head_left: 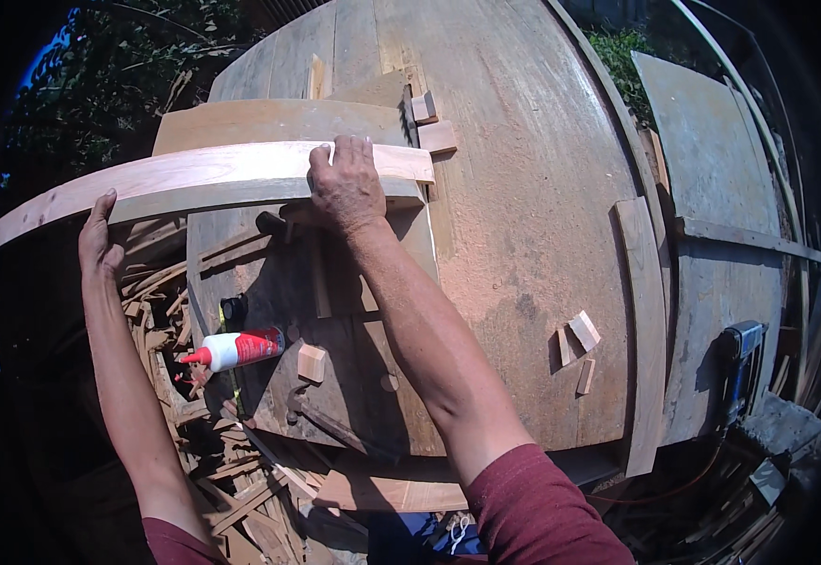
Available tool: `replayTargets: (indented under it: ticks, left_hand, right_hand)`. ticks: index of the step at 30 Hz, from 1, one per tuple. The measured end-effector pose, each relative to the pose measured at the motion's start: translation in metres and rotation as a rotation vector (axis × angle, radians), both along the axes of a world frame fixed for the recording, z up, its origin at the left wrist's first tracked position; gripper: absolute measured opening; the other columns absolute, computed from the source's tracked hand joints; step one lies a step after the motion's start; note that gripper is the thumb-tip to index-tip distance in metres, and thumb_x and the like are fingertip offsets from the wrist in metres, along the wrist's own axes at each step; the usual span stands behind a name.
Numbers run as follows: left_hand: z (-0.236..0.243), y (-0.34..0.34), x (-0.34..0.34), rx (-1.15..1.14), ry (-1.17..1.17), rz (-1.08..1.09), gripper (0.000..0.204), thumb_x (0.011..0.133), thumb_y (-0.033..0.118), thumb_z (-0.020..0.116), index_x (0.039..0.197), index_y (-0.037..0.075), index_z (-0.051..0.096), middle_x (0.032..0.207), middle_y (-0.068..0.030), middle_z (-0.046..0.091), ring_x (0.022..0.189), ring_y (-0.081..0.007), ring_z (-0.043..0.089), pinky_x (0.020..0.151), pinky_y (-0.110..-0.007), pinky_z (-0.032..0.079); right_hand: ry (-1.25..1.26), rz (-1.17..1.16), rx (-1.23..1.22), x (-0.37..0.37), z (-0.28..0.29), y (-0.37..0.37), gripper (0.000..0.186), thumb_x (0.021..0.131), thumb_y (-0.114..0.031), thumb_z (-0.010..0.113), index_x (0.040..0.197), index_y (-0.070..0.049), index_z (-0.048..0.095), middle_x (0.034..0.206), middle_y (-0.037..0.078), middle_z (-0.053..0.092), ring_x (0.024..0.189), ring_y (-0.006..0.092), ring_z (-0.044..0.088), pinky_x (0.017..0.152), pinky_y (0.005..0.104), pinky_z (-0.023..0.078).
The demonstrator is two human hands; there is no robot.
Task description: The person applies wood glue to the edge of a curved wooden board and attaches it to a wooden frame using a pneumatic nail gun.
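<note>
A long pale pinkish wooden board [213, 168] lies across the far left of the table and reaches past its left edge. Against its near side runs a greyer wooden piece [260, 195]. My left hand [102, 240] grips the overhanging part from below, thumb up on the near edge, its other fingers mostly hidden. Close to the board's right end, my right hand [347, 184] is closed over the top with bent fingers. Two small wood blocks [438, 137] sit by that end. Behind the board lies a wider flat wooden panel [279, 121].
Nearer me are a white glue bottle [241, 348] with a red tip, a small wood block [312, 363] and a hammer [326, 421]. Offcuts [580, 334] and a long plank [638, 330] lie right on the sawdust-covered table [514, 235]. Scrap wood [250, 508] is heaped below.
</note>
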State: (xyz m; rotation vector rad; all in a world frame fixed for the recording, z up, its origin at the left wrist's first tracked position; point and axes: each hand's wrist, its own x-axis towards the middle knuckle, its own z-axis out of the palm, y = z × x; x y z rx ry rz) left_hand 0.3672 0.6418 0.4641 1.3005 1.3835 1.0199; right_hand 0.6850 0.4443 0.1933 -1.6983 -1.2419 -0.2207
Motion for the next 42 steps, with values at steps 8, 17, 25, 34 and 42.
replayTargets:
  ticks: [8, 17, 25, 34, 42]
  left_hand:
    - [-0.004, 0.002, 0.022, 0.011, -0.007, -0.022, 0.03, 0.091, 0.015, 0.075, 0.115, -0.001, 0.068, 0.108, -0.0104, 0.07, 0.095, -0.0232, 0.069, 0.09, -0.04, 0.06]
    - [-0.007, 0.024, 0.02, -0.009, -0.041, -0.056, 0.028, 0.091, 0.014, 0.075, 0.114, -0.001, 0.07, 0.108, -0.0096, 0.071, 0.1, -0.0214, 0.068, 0.093, -0.037, 0.057]
    - [-0.008, 0.021, 0.044, -0.023, -0.005, -0.049, 0.032, 0.091, 0.016, 0.075, 0.116, -0.002, 0.069, 0.11, -0.0109, 0.071, 0.1, -0.0239, 0.068, 0.092, -0.04, 0.058]
    - [-0.006, 0.034, 0.049, -0.027, -0.004, -0.054, 0.032, 0.092, 0.017, 0.074, 0.116, -0.003, 0.068, 0.108, -0.0119, 0.07, 0.096, -0.0256, 0.069, 0.087, -0.043, 0.06]
    - [-0.003, 0.026, 0.069, 0.008, 0.048, -0.014, 0.035, 0.091, 0.02, 0.076, 0.117, -0.002, 0.067, 0.107, -0.012, 0.07, 0.095, -0.0265, 0.069, 0.086, -0.043, 0.06]
  right_hand:
    - [-0.015, -0.008, -0.006, 0.009, -0.004, 0.016, 0.031, 0.082, -0.016, 0.064, 0.107, 0.002, 0.058, 0.102, 0.025, 0.059, 0.104, 0.0425, 0.06, 0.103, 0.0594, 0.045]
    - [-0.05, -0.036, 0.023, 0.014, -0.006, 0.028, 0.024, 0.087, -0.018, 0.065, 0.102, -0.002, 0.055, 0.098, 0.02, 0.057, 0.098, 0.0387, 0.06, 0.098, 0.056, 0.048]
    - [-0.045, -0.037, 0.01, 0.023, -0.009, 0.04, 0.021, 0.087, -0.018, 0.065, 0.099, -0.003, 0.055, 0.098, 0.02, 0.058, 0.099, 0.0384, 0.06, 0.097, 0.0549, 0.047]
    - [-0.051, -0.028, -0.003, 0.028, -0.01, 0.053, 0.028, 0.083, -0.019, 0.065, 0.104, -0.001, 0.06, 0.098, 0.022, 0.06, 0.101, 0.039, 0.061, 0.099, 0.0563, 0.046]
    - [-0.017, -0.038, -0.024, 0.034, -0.011, 0.061, 0.023, 0.088, -0.021, 0.063, 0.103, -0.004, 0.058, 0.1, 0.021, 0.059, 0.103, 0.0388, 0.061, 0.103, 0.0585, 0.046]
